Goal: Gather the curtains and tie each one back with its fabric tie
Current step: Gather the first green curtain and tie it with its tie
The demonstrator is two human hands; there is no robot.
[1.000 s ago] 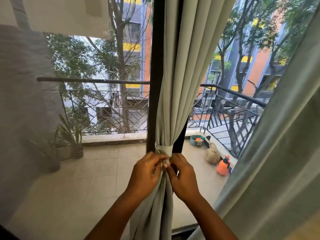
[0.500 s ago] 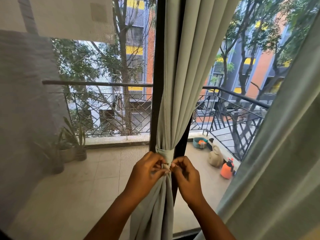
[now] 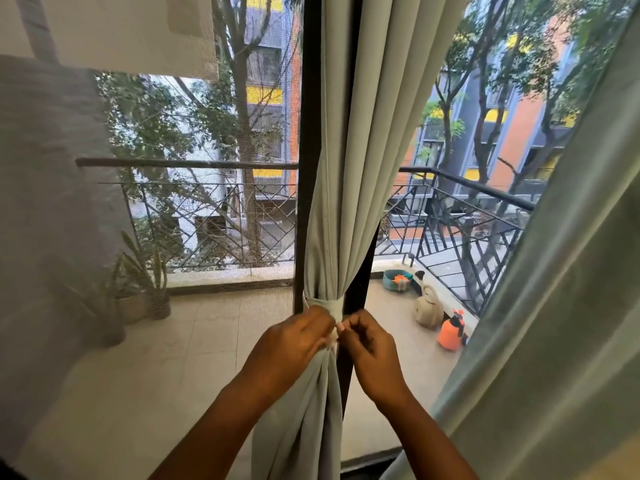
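The centre curtain (image 3: 343, 168) hangs gathered into one narrow bundle directly in front of the dark window post (image 3: 308, 150), which serves as reference here. The fabric tie (image 3: 323, 304) encircles that bundle low on the post, cinching it to a waist so the cloth flares above and falls in loose folds below.

The left hand (image 3: 294, 344) sits just below the tie on the post's side, fingers curled in against the bundle and apparently pinching a tie end. The right hand (image 3: 372, 344) meets it from the other side, thumb and forefinger pinched on what looks like the other end; the ends themselves are largely hidden. Judgement: the hands work close together because the fastening sits at the front of the bundle, and it is being secured there.

A second curtain (image 3: 554, 306), well to the right of the post, hangs loose with no tie visible on it. That one appears still outstanding.
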